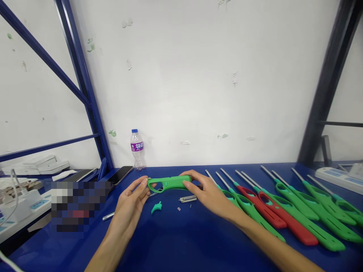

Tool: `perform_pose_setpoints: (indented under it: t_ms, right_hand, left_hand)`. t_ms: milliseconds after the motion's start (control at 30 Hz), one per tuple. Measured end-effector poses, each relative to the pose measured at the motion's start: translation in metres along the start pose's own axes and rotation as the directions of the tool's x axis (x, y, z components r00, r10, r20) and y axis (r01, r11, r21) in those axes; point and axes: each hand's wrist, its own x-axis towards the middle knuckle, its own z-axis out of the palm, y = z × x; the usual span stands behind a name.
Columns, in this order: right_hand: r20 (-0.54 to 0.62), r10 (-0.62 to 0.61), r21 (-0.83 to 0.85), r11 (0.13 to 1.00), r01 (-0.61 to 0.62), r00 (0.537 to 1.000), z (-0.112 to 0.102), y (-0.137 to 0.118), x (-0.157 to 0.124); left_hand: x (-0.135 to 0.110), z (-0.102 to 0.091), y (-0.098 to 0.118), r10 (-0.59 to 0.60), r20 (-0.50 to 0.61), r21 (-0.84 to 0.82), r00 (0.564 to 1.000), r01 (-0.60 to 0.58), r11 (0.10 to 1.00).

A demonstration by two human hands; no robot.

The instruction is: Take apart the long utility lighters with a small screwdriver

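Observation:
A green lighter casing (pixel 174 183) with an oval trigger opening is held level just above the blue table. My left hand (pixel 132 198) pinches its ring end between thumb and fingertips. At the other end, my right hand (pixel 205 190) grips the handle part. Below the casing lie a teal trigger piece (pixel 156 207), a clear fuel tank (pixel 187 198), a small pinkish part (pixel 179 209) and a tiny dark pin (pixel 191 206). A metal tube (pixel 108 216) rests beside my left wrist, partly hidden behind it.
Several long-necked green lighters (pixel 317 204) and red lighters (pixel 295 224) lie in a row at right. A plastic bottle (pixel 138 149) stands against the wall. Phones (pixel 120 175) and power strips (pixel 25 206) sit at left; another power strip (pixel 340 179) is far right. Blue frame posts (pixel 82 75) rise at left.

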Motion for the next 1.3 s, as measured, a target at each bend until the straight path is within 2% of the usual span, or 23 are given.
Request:
perform_pose_setpoints:
  t_ms: [233, 567, 767, 867, 1033, 1200, 1300]
  right_hand:
    - [-0.067, 0.020, -0.014, 1.000, -0.021, 0.998, -0.001, 0.002, 0.001]
    - [-0.111, -0.004, 0.005, 1.000, 0.004, 0.994, 0.000, 0.003, 0.002]
    - [-0.153, 0.008, 0.002, 1.000, -0.007, 0.988, -0.001, 0.006, 0.002]
    - [-0.180, 0.025, 0.002, 1.000, -0.025, 0.983, -0.004, 0.006, 0.004]
    - [-0.259, 0.032, -0.009, 0.999, -0.036, 0.965, -0.009, 0.005, 0.007]
    - [-0.265, 0.020, -0.050, 0.998, -0.035, 0.964, -0.008, 0.006, 0.007]
    - [-0.246, -0.007, -0.105, 0.994, -0.020, 0.969, -0.006, 0.007, 0.005]
  left_hand:
    - [-0.001, 0.002, 0.001, -0.043, -0.002, -0.032, 0.999, 0.043, 0.999]
    - [-0.001, 0.000, 0.001, -0.039, 0.018, -0.030, 0.999, 0.040, 0.999]
    - [-0.001, 0.002, 0.002, -0.056, 0.043, 0.027, 0.998, 0.054, 0.998]
    - [-0.003, 0.001, 0.002, -0.060, 0.115, 0.123, 0.992, 0.046, 0.991]
    - [-0.011, -0.003, 0.001, -0.207, 0.319, 0.325, 0.925, 0.099, 0.940]
    - [-0.018, -0.005, -0.001, -0.310, 0.396, 0.409, 0.864, 0.136, 0.902]
    - [-0.021, -0.004, -0.001, -0.377, 0.449, 0.498, 0.810, 0.123, 0.858]
